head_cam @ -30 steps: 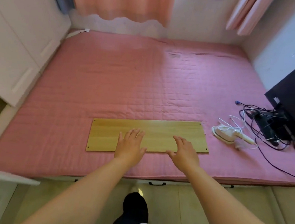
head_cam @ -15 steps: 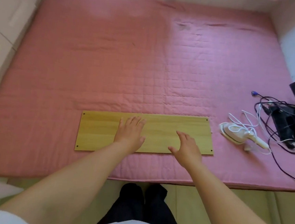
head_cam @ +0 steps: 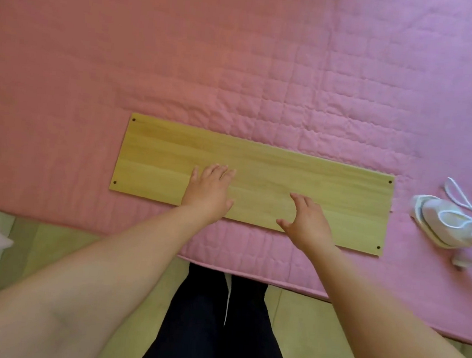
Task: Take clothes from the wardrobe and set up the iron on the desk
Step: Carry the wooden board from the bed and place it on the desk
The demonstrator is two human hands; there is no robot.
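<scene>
We press our left hand (head_cam: 209, 193) flat on the wooden board (head_cam: 257, 178), which lies across the pink quilted bed (head_cam: 239, 65) near its front edge, likely to serve as a firm ironing surface; its fingers (head_cam: 218, 171) are spread and grip nothing; our right hand (head_cam: 308, 222) sits palm down over the board's near edge, fingers loosely apart, empty, contact unclear; the white iron (head_cam: 448, 223) rests on the bed just right of the board, its cord (head_cam: 467, 196) looped over it; no clothes are visible.
</scene>
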